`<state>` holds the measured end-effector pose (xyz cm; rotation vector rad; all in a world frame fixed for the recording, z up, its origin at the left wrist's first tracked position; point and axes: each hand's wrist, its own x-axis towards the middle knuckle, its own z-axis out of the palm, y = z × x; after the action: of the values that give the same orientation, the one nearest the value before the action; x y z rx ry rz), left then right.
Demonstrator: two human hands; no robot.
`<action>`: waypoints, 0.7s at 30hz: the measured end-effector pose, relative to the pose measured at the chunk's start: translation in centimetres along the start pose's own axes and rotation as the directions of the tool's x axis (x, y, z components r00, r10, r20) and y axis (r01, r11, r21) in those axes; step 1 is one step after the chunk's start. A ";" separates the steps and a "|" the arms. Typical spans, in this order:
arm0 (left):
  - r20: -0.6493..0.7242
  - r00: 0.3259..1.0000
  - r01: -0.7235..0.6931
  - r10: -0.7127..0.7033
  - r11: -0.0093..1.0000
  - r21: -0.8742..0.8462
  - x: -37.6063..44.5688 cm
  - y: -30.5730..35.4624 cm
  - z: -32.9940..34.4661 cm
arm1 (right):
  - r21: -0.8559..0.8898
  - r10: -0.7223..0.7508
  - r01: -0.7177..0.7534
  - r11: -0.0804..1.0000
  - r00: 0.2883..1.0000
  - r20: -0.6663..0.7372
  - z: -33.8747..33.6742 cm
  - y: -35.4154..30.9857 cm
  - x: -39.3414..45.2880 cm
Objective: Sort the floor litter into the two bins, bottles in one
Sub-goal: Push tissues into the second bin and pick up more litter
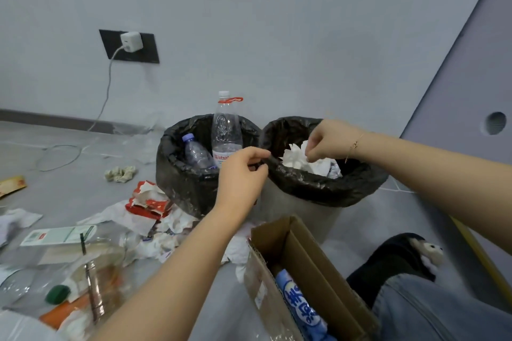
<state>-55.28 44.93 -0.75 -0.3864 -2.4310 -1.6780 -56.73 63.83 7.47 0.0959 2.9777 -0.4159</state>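
- White crumpled paper (302,159) lies in my right bin (327,188); my right hand (329,141) hangs just above it, fingertips curled together (whether they pinch it, I cannot tell).
- My left hand (243,171) pinches that bin's black liner rim.
- Two clear bottles (225,130) stand in the left bin (182,174).

A pale grey wall (249,22) fills the upper view, meeting a grey floor (83,191) along a dark skirting strip (55,119). On the wall sits a black socket plate (144,50) with a white charger (131,41) plugged in — its thin cable (106,97) drops and loops across the floor. At the right edge a lilac-grey panel (476,58) leans in — a round hole (496,122) cut through it.
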 end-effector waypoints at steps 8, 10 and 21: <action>-0.079 0.947 0.313 -0.313 0.950 -0.015 -6.7 -8.9 -7.0 | 0.100 -0.354 0.341 0.935 0.918 0.177 4.4 -9.6 -2.8; -0.089 0.919 0.390 -0.384 0.919 0.053 -7.7 -11.7 -8.0 | 0.028 -0.353 0.360 0.932 0.890 0.289 7.3 -11.5 -2.8; 0.149 0.924 0.283 -0.352 0.891 0.354 -10.9 -20.7 -5.6 | -0.607 0.166 0.239 0.758 0.829 0.534 21.5 -12.0 2.4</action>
<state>-51.17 31.48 -20.25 -0.1220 -3.0060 -1.3495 -57.40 46.45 -10.09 -0.1425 2.3488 0.5412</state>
